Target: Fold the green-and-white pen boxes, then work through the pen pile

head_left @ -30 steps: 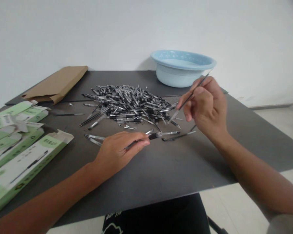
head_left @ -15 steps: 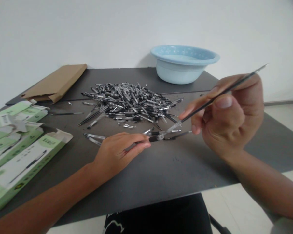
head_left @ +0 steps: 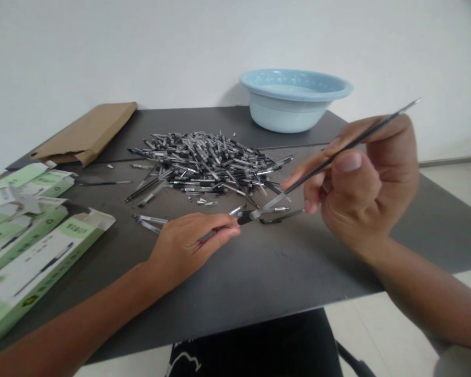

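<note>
Near the front middle of the table, my left hand [head_left: 192,238] is closed around a pen barrel; its black grip [head_left: 246,217] sticks out past the fingertips. My right hand [head_left: 367,183], raised on the right, pinches a long dark pen refill [head_left: 317,168] between thumb and fingers. The refill slants, its metal tip up to the right and its clear end down at the open mouth of the barrel. Whether that end is inside the mouth I cannot tell. Behind both hands lies a heap of black and clear pens [head_left: 210,159].
A light blue basin [head_left: 286,115] stands at the back right against the wall. A brown paper bag [head_left: 92,125] lies back left, with several green and white pen boxes [head_left: 47,256] in front of it. Loose pens [head_left: 151,220] and small pen parts [head_left: 206,202] lie before the heap.
My right hand has shifted slightly left with the refill. My left hand keeps its grip on the barrel and has barely moved. The whole view has shifted a little.
</note>
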A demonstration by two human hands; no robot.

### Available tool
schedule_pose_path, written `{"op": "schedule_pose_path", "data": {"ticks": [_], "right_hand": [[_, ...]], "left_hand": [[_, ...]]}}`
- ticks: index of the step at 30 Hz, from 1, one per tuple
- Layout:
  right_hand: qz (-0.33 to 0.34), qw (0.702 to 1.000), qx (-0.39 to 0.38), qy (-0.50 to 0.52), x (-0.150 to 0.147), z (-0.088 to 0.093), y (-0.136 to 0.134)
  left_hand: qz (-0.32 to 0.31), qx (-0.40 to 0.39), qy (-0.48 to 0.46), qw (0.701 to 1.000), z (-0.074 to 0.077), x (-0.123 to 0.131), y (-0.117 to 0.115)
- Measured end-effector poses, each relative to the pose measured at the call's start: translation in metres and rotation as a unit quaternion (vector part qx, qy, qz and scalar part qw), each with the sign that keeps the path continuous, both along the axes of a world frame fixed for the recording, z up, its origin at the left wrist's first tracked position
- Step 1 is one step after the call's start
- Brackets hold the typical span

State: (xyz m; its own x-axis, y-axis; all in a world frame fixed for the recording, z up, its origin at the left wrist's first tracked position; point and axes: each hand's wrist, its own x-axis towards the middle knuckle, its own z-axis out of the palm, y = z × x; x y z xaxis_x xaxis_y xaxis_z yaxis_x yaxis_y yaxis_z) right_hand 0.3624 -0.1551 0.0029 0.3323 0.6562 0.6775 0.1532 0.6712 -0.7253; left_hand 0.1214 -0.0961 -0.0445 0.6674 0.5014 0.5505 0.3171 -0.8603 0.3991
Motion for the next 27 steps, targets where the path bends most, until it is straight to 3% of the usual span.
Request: {"op": "schedule_pose_path", "data": {"ticks": [7, 13, 16, 23, 25, 27], "right_hand": [[0.02, 0.999, 0.031, -0.014, 0.001, -0.002, 0.0], [-0.03, 0.999, 0.011, -0.044, 0.0, 0.003, -0.001], [-0.015, 0.998, 0.028, -0.062, 0.0, 0.002, 0.0], [0.006, 0.968, -0.073, -0.24, 0.002, -0.001, -0.002], [0.019, 0.959, -0.077, -0.273, 0.011, 0.003, 0.001], [-0.009, 0.959, -0.06, -0.277, 0.027, 0.008, 0.007]], "left_hand": [[0.004, 0.001, 0.028, 1.0, 0.0, 0.001, 0.0], [0.007, 0.01, 0.04, 0.999, 0.001, 0.001, -0.001], [0.014, 0.014, 0.045, 0.999, 0.0, 0.001, -0.001], [0.042, 0.006, 0.034, 0.999, -0.001, 0.0, -0.002], [0.049, -0.008, 0.035, 0.998, -0.002, 0.0, -0.001], [0.056, -0.024, 0.038, 0.997, -0.002, -0.001, 0.0]]}}
